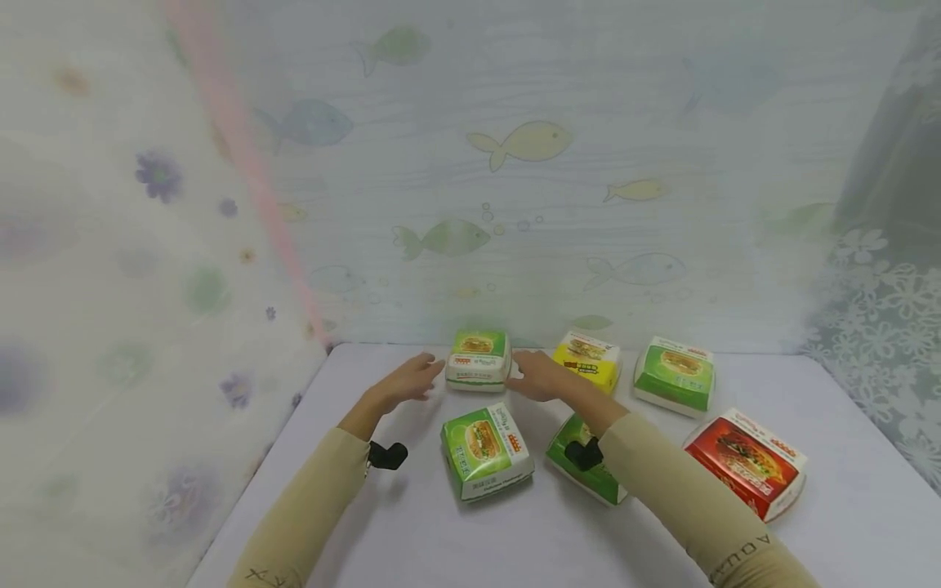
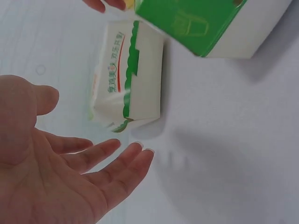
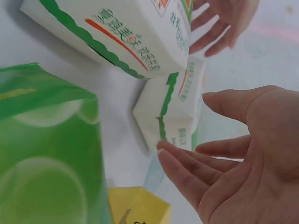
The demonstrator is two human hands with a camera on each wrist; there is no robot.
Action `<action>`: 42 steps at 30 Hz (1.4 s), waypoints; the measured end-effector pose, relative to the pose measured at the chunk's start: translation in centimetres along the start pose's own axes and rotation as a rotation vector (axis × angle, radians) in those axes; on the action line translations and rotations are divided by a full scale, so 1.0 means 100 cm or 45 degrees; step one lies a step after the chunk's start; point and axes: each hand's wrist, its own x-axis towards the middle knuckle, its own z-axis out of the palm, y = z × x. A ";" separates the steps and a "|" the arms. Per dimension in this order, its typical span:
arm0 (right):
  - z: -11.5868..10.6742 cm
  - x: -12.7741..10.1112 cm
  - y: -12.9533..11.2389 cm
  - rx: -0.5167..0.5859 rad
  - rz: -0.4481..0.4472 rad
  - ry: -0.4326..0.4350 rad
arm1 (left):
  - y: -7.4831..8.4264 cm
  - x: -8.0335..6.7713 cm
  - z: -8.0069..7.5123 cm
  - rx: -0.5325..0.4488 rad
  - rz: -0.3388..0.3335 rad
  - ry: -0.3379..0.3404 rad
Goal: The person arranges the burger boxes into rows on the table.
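A small burger box (image 1: 478,359) with a green top and white sides stands at the far middle of the table (image 1: 412,539). My left hand (image 1: 413,379) is open just left of it, palm toward the box (image 2: 128,79), with a small gap between its fingers (image 2: 121,163) and the box. On the other side my right hand (image 1: 534,374) is open too, and its fingers (image 3: 187,168) reach close to the box's side (image 3: 170,112). Neither hand grips anything.
A green box (image 1: 485,449) lies near me in the middle, and another green box (image 1: 588,465) sits partly under my right forearm. A yellow box (image 1: 588,359), a green box (image 1: 675,376) and a red box (image 1: 746,461) lie to the right. A fish-patterned curtain (image 1: 515,163) hangs behind.
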 end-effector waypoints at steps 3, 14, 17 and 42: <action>-0.001 -0.008 0.001 -0.001 -0.003 -0.013 | -0.002 -0.014 0.002 0.013 0.021 -0.001; 0.000 -0.034 -0.003 0.049 -0.016 -0.065 | -0.006 -0.052 0.016 0.045 0.046 -0.008; 0.001 -0.040 -0.003 0.064 -0.036 -0.066 | -0.004 -0.058 0.021 0.039 0.064 -0.029; 0.020 -0.057 -0.007 0.133 -0.135 -0.154 | -0.018 -0.078 0.045 -0.050 0.092 -0.187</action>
